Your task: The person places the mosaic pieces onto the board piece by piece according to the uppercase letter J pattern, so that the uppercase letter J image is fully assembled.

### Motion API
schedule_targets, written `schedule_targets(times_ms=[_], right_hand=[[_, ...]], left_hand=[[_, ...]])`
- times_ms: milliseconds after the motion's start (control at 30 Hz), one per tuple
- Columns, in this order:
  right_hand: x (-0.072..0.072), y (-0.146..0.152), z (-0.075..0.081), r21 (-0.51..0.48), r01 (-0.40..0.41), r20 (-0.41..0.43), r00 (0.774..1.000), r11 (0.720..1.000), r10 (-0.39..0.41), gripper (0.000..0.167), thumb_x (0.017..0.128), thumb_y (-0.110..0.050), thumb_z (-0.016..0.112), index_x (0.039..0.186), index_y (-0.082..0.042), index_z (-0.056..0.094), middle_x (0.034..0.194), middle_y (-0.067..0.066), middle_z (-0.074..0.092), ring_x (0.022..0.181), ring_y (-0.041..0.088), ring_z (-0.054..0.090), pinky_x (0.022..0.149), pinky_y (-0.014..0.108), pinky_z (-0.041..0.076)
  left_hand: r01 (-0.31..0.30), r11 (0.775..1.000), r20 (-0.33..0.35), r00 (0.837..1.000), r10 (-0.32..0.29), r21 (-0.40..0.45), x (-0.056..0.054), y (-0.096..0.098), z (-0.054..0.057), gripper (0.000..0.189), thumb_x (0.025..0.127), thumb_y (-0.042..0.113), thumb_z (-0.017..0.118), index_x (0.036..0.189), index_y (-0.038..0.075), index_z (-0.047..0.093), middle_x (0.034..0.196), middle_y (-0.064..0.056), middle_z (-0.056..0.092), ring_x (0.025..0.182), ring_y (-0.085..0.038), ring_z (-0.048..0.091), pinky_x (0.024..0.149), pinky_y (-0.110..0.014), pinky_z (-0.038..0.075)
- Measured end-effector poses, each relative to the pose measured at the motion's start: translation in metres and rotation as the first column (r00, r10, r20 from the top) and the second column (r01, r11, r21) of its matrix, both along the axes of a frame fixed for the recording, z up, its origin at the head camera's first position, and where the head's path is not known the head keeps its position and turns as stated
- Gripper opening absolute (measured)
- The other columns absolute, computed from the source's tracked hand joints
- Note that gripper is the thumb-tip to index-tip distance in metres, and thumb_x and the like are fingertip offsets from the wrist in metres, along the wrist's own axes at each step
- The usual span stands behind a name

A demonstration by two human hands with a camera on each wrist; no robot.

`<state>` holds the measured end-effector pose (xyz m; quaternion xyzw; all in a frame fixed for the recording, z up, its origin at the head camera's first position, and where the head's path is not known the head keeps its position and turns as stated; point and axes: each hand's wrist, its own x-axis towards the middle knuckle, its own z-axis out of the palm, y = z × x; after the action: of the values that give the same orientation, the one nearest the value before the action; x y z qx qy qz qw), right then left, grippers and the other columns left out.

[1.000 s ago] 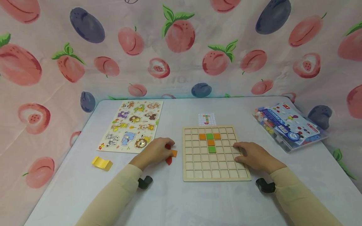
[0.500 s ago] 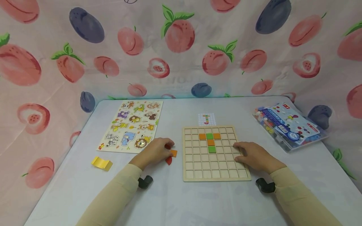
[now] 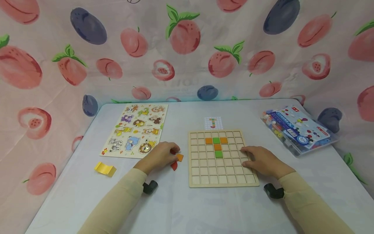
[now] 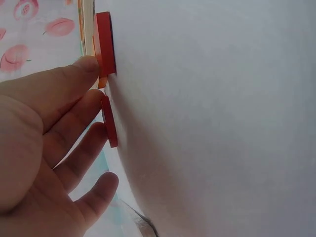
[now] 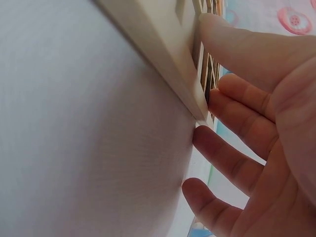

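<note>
On the left of the board, my left hand (image 3: pixel 160 156) pinches a small orange square tile (image 3: pixel 180 157) at its edge, between thumb and index finger. Beside those fingertips lie two red pieces; the nearer red piece (image 3: pixel 174 166) has a curved edge, and the farther is partly hidden by the fingers. In the left wrist view, one red piece (image 4: pixel 104 44) is by the thumb and another is under the fingers. My right hand (image 3: pixel 263 160) rests its thumb and fingers, spread, at the right edge of the wooden grid board (image 3: pixel 204 171). Orange and green tiles form a T on the board.
A small pattern card (image 3: pixel 219 123) lies behind the board. At the back left is an animal puzzle board (image 3: pixel 140 131), with a yellow curved piece (image 3: pixel 105 169) in front. A clear plastic case (image 3: pixel 298 130) of colourful parts sits at the back right.
The orange tile by my left fingertips has turned slightly, its right side tipping askew. My right hand keeps its place on the board.
</note>
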<state>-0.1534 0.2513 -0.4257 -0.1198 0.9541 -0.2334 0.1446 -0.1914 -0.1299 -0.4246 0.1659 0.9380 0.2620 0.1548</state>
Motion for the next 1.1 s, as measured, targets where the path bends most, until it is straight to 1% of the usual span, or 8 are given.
schedule_targets(times_ms=[267,567,800,1100], right_hand=[[-0.0004,-0.0002,0.0001,0.005,0.001,0.002,1.000,1.000,-0.001,0.060,0.091,-0.025,0.073,0.140,0.003,0.053,0.142,0.027,0.050,0.133,0.049,0.041,0.108,0.062,0.032],[0.0004,0.0002,0.0007,0.012,-0.002,-0.002,1.000,1.000,0.002,0.060,0.091,-0.025,0.073,0.140,0.004,0.053,0.142,0.028,0.050,0.133,0.050,0.041,0.108,0.062,0.032],[0.0003,-0.0009,0.0011,0.004,0.018,0.019,1.000,1.000,-0.018,0.061,0.091,-0.025,0.073,0.141,0.003,0.052,0.143,0.029,0.049,0.134,0.050,0.039,0.108,0.063,0.031],[-0.0001,-0.0002,-0.0002,-0.005,0.012,0.010,1.000,1.000,-0.012,0.061,0.091,-0.025,0.073,0.141,0.003,0.052,0.143,0.028,0.049,0.134,0.050,0.039,0.108,0.063,0.031]], left_hand=[[0.008,1.000,0.002,1.000,-0.008,-0.024,-0.0003,0.0021,0.0006,0.023,0.087,0.015,0.077,0.109,0.011,0.072,0.096,0.005,0.066,0.093,-0.016,0.057,0.091,-0.033,0.049],[0.015,0.999,-0.007,1.000,-0.016,-0.052,-0.0005,0.0030,-0.0002,0.022,0.088,0.011,0.073,0.111,0.011,0.071,0.098,0.004,0.066,0.094,-0.016,0.057,0.091,-0.033,0.049],[0.008,0.999,0.003,1.000,-0.008,-0.052,0.0002,0.0035,0.0008,0.026,0.088,0.007,0.070,0.113,0.011,0.071,0.101,0.002,0.066,0.096,-0.018,0.056,0.093,-0.035,0.048],[0.028,0.996,-0.037,0.999,-0.031,-0.089,0.0011,0.0059,0.0032,0.024,0.088,0.012,0.073,0.111,0.009,0.071,0.098,0.001,0.065,0.092,-0.018,0.056,0.089,-0.034,0.050]])
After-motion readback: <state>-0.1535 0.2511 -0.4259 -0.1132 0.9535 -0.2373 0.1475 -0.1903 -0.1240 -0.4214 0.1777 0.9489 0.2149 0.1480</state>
